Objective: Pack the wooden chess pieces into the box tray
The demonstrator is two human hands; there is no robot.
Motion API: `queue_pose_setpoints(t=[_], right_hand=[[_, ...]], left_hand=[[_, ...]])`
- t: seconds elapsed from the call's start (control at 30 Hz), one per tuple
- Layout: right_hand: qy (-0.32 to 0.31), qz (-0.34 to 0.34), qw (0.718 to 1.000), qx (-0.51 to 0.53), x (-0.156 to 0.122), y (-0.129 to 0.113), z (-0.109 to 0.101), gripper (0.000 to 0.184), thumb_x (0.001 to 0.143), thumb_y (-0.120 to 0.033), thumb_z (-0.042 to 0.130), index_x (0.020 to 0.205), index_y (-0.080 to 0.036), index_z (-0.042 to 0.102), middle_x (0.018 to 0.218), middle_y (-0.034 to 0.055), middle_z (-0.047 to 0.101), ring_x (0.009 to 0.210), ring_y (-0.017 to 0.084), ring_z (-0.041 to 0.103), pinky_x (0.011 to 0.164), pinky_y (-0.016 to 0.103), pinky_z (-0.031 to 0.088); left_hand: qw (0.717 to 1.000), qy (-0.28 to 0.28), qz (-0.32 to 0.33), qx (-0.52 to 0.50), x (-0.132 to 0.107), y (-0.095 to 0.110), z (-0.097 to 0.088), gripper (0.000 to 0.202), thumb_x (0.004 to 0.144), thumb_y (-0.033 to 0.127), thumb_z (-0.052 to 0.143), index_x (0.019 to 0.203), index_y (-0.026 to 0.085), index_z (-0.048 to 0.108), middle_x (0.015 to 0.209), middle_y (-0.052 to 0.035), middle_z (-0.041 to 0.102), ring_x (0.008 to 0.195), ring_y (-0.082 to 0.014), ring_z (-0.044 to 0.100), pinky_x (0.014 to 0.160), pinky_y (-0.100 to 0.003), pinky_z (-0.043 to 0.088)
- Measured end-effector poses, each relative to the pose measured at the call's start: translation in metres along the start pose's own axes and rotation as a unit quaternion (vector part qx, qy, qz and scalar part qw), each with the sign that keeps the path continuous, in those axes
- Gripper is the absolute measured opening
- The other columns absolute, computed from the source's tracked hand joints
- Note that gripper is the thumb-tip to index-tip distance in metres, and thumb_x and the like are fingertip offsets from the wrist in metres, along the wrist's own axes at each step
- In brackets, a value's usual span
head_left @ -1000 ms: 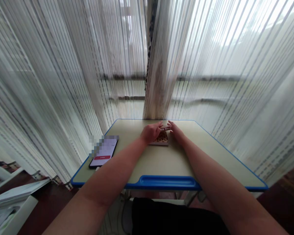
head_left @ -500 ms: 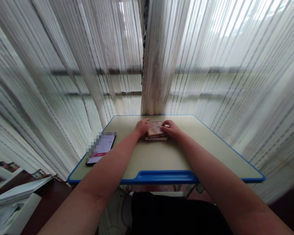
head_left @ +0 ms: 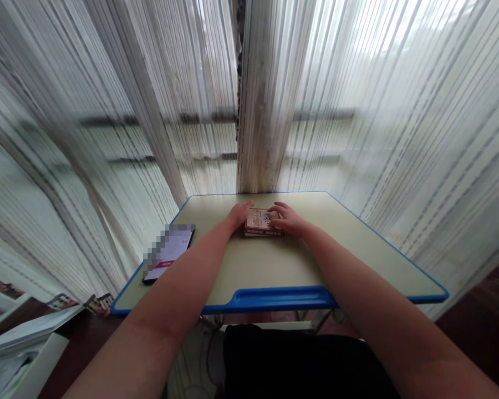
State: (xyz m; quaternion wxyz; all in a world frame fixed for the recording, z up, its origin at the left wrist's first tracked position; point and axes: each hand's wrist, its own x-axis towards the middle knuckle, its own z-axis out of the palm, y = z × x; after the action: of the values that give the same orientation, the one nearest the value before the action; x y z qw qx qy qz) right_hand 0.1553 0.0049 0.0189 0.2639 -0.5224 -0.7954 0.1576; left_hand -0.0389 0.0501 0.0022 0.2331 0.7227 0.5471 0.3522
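Note:
A small printed box [head_left: 258, 219] with an orange-brown patterned top lies on the desk, a pale layer showing under its front edge. My left hand [head_left: 240, 215] is against its left side, thumb near the top edge and the other fingers mostly hidden. Over the right part of the top rests my right hand [head_left: 288, 219], its fingers apart and touching the printed surface.
The pale desk [head_left: 266, 266] has a blue rim and a blue front tray groove [head_left: 283, 297]. A phone [head_left: 172, 252], partly pixelated, lies at the left edge. Striped curtains [head_left: 260, 111] hang behind. Papers in a white container [head_left: 41, 366] are at lower left.
The top part of the box, skewed over the pale layer before, now sits squarer on it. My left hand has closed in along its left side; my right fingers have spread over the top.

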Motion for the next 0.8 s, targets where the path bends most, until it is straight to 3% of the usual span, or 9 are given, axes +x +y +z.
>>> queue_pose_setpoints(t=[0.17,0.37,0.63,0.8], right_hand=[[-0.056,-0.003,0.998,-0.035,0.000,-0.003,0.009,0.050,0.082,-0.030,0.048,0.131,-0.018,0.049,0.142,0.0104,0.039,0.134,0.026,0.027,0.109,0.040,0.022],[-0.083,-0.022,0.993,-0.083,-0.003,-0.006,0.016,0.059,0.086,-0.048,0.043,0.139,-0.021,0.038,0.148,0.0090,0.028,0.139,0.028,0.011,0.112,0.043,0.014],[-0.121,-0.031,0.985,-0.122,0.014,0.005,0.012,0.067,0.086,-0.055,0.039,0.142,-0.017,0.032,0.149,0.0154,0.022,0.138,0.034,0.013,0.109,0.049,0.019],[-0.131,-0.074,0.979,-0.139,0.027,0.021,0.001,0.053,0.088,-0.046,0.042,0.137,-0.025,0.041,0.146,0.0092,0.033,0.137,0.031,0.019,0.109,0.049,0.019]], left_hand=[[0.994,-0.053,0.065,0.076,-0.005,0.005,0.002,0.040,0.089,0.035,0.036,0.108,0.011,0.063,0.113,-0.0101,0.064,0.104,-0.0177,0.057,0.094,-0.026,0.040],[0.973,-0.072,0.091,0.200,-0.011,0.007,0.002,0.041,0.092,0.031,0.029,0.118,0.014,0.056,0.123,-0.0095,0.057,0.116,-0.0179,0.049,0.102,-0.029,0.033],[0.958,-0.101,0.079,0.257,-0.001,0.015,0.006,0.043,0.092,0.029,0.027,0.117,0.012,0.057,0.124,-0.0110,0.057,0.114,-0.0189,0.051,0.098,-0.026,0.036],[0.947,-0.115,0.072,0.290,0.015,0.023,0.015,0.043,0.092,0.029,0.026,0.120,0.014,0.056,0.125,-0.0109,0.057,0.114,-0.0204,0.052,0.097,-0.028,0.036]])
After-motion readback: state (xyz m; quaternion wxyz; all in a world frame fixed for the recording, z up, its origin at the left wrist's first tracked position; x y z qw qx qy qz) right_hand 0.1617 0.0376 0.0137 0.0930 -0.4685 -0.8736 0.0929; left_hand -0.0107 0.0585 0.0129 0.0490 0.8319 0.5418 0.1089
